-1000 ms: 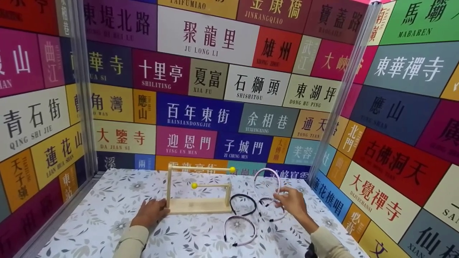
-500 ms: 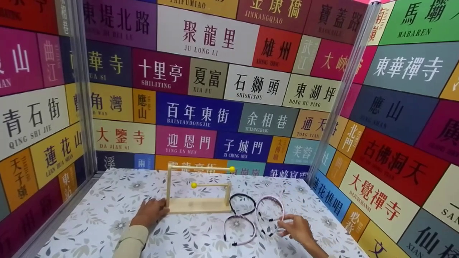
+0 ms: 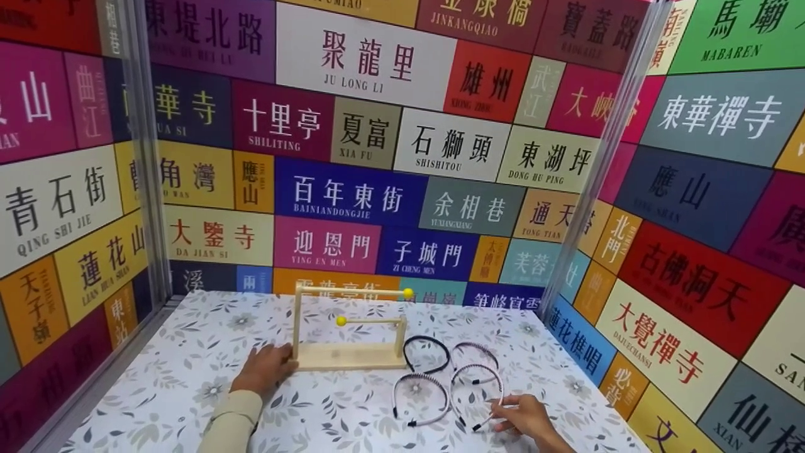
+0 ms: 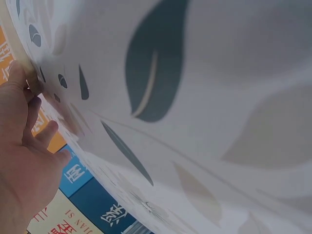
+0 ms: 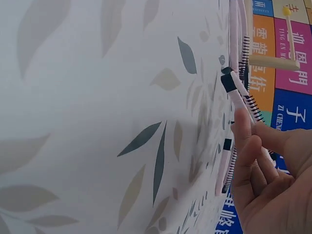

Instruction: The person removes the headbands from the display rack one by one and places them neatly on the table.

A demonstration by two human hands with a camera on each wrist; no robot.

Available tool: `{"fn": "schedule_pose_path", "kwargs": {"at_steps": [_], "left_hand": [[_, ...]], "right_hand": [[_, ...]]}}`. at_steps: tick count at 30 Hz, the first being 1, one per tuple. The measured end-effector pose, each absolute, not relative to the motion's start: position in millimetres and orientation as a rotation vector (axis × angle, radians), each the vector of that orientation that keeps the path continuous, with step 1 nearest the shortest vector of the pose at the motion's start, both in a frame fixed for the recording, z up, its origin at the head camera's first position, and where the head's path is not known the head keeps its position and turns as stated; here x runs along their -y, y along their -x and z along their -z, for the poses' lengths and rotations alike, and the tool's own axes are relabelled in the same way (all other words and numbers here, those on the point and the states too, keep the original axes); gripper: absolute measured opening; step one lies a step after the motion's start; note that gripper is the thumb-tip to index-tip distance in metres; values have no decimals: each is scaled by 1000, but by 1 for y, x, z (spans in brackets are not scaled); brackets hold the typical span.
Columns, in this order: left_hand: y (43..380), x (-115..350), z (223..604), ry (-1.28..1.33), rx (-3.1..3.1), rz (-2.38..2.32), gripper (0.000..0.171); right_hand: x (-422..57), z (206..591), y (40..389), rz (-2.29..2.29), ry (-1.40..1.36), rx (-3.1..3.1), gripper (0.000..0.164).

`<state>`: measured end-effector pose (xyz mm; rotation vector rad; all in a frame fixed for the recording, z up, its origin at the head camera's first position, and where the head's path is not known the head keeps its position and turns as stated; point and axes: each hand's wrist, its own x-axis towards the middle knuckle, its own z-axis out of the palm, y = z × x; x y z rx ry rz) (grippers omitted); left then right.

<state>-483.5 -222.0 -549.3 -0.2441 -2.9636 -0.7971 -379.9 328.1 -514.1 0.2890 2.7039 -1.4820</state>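
At the left end of a wooden stand (image 3: 349, 357), my left hand (image 3: 264, 370) holds the base's edge; the left wrist view shows its fingers on the wood (image 4: 30, 78). The stand has two posts, each with a horizontal rod tipped by a yellow ball. My right hand (image 3: 527, 415) pinches a pale pink toothed headband (image 3: 502, 381) near one end. In the right wrist view, thumb and forefinger meet on that headband (image 5: 237, 100), just above its black tip. Behind it lies another pink headband (image 3: 494, 355).
A black headband (image 3: 447, 349) lies by the stand's right end. In front of it is one more pink headband (image 3: 448, 402). A floral cloth (image 3: 339, 415) covers the table, with sign-printed walls (image 3: 352, 189) around its back and sides.
My right hand has brought the pink headband down and toward the front, from raised upright to low over the table, apart from the one behind. The left hand stays at the stand.
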Motion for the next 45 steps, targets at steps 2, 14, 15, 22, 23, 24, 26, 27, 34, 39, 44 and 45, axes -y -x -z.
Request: {"fn": "schedule_pose_path", "kwargs": {"at_steps": [2, 14, 15, 22, 23, 24, 26, 27, 34, 39, 44, 45], "left_hand": [[483, 221, 548, 245, 2960, 807, 37], [484, 217, 545, 268, 2947, 779, 27], [484, 217, 545, 263, 2952, 783, 29], [483, 218, 546, 250, 2966, 796, 30], [482, 219, 546, 254, 2961, 793, 29], [482, 219, 546, 259, 2957, 792, 28], [482, 220, 547, 263, 2950, 792, 27], [482, 220, 547, 260, 2950, 798, 27], [482, 224, 548, 252, 2939, 811, 24], [482, 224, 548, 276, 2922, 808, 16], [481, 223, 546, 268, 2928, 797, 22], [480, 223, 546, 266, 2923, 795, 22]], "right_hand": [[-330, 515, 380, 1472, -330, -2683, 20], [-339, 519, 378, 1498, -473, -2608, 27], [-340, 519, 378, 1481, -478, -2611, 26], [-342, 517, 381, 1409, -518, -2623, 20], [-341, 517, 381, 1408, -523, -2622, 20], [-341, 517, 380, 1409, -523, -2623, 20], [-340, 517, 380, 1410, -519, -2628, 20], [-340, 517, 379, 1415, -518, -2627, 20], [-338, 522, 381, 1458, -478, -2681, 23], [-336, 526, 385, 1463, -452, -2731, 20], [-334, 526, 386, 1421, -508, -2738, 20], [-333, 526, 386, 1427, -508, -2737, 20]]}}
